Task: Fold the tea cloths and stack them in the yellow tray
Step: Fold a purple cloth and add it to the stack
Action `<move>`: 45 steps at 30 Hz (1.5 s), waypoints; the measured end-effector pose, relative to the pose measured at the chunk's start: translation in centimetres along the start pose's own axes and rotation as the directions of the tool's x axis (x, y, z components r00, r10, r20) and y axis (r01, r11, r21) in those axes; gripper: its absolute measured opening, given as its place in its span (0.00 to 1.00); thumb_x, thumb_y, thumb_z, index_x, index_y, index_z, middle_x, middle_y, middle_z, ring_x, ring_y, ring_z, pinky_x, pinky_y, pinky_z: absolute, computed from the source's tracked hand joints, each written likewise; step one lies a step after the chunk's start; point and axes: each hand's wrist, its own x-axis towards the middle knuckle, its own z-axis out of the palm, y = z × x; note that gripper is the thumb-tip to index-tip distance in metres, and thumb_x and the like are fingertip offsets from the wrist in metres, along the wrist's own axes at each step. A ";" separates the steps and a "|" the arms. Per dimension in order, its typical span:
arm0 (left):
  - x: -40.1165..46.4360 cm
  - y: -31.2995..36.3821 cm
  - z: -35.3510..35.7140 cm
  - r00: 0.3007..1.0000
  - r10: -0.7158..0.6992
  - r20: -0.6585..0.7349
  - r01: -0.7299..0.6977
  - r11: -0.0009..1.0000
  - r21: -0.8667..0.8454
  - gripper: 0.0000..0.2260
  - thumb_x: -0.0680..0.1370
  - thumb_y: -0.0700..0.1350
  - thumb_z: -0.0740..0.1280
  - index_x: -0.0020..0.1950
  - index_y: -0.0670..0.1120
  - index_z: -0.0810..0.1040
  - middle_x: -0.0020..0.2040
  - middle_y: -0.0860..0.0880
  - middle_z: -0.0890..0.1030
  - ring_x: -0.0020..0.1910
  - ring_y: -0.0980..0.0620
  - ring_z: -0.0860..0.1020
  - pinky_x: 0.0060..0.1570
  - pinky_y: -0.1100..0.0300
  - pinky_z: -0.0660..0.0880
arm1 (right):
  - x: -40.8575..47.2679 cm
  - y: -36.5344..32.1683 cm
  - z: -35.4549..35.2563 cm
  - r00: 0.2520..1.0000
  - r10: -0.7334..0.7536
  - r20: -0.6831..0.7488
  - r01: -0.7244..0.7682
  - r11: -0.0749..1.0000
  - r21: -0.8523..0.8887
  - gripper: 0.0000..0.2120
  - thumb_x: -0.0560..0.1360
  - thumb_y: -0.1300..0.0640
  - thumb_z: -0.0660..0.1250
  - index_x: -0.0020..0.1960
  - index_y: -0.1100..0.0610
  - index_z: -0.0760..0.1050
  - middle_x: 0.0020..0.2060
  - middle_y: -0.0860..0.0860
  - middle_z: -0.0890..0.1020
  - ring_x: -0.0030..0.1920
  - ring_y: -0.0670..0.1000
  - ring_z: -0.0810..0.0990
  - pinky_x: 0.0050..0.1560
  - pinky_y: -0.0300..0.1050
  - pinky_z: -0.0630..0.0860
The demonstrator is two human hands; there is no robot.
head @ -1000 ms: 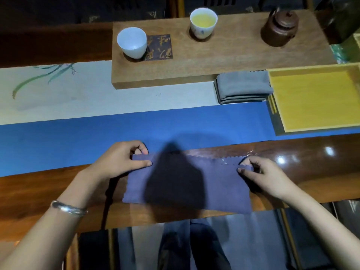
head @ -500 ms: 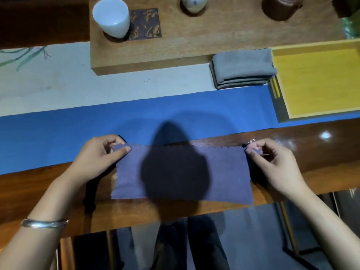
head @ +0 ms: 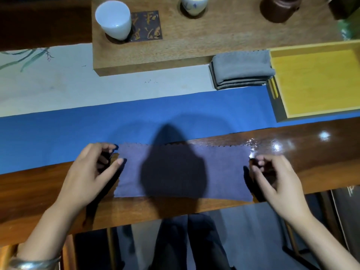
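Observation:
A purple tea cloth (head: 224, 172) lies flat as a wide rectangle on the brown table near its front edge, partly under my head's shadow. My left hand (head: 89, 172) is at the cloth's left edge, thumb tip touching it, fingers loosely curled. Just off the right edge, my right hand (head: 276, 178) hovers with fingers loosely curled and nothing pinched. The yellow tray (head: 315, 80) sits at the far right with nothing in it. A stack of folded grey cloths (head: 241, 67) lies against its left side.
A raised wooden board (head: 204, 41) at the back carries a white cup (head: 113, 18), a cup of tea (head: 194, 4) and a brown teapot (head: 280, 8). A blue runner (head: 78, 129) crosses the table between the board and the cloth.
Both hands have loosened from the purple cloth's far corners, which they pinched before. The cloth now rests flat, and the view has tilted down towards it.

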 end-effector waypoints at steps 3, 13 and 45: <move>-2.9 -0.3 0.0 0.998 0.060 0.005 -0.059 0.994 -0.094 0.13 0.72 0.53 0.74 0.54 0.55 0.76 0.52 0.61 0.75 0.51 0.62 0.75 0.51 0.78 0.65 | -2.8 0.3 -0.7 0.986 -0.092 0.136 0.095 0.995 -0.020 0.12 0.76 0.43 0.63 0.56 0.47 0.73 0.52 0.41 0.75 0.56 0.39 0.75 0.51 0.27 0.68; -5.8 -0.3 0.8 0.966 0.155 0.207 -0.178 0.980 0.095 0.12 0.72 0.58 0.63 0.51 0.59 0.80 0.57 0.61 0.74 0.58 0.57 0.75 0.51 0.57 0.74 | -4.0 0.8 0.0 0.905 -0.289 0.314 0.373 0.892 -0.255 0.09 0.73 0.54 0.69 0.52 0.54 0.79 0.49 0.48 0.75 0.46 0.52 0.77 0.40 0.44 0.76; 1.2 1.9 4.2 0.959 -0.132 -0.252 0.140 0.990 0.013 0.05 0.81 0.49 0.62 0.48 0.49 0.72 0.38 0.53 0.77 0.35 0.46 0.74 0.35 0.57 0.65 | 4.4 -0.2 2.5 0.997 0.007 -0.079 -0.011 0.998 -0.060 0.06 0.78 0.59 0.62 0.55 0.57 0.73 0.48 0.50 0.81 0.47 0.54 0.78 0.43 0.43 0.67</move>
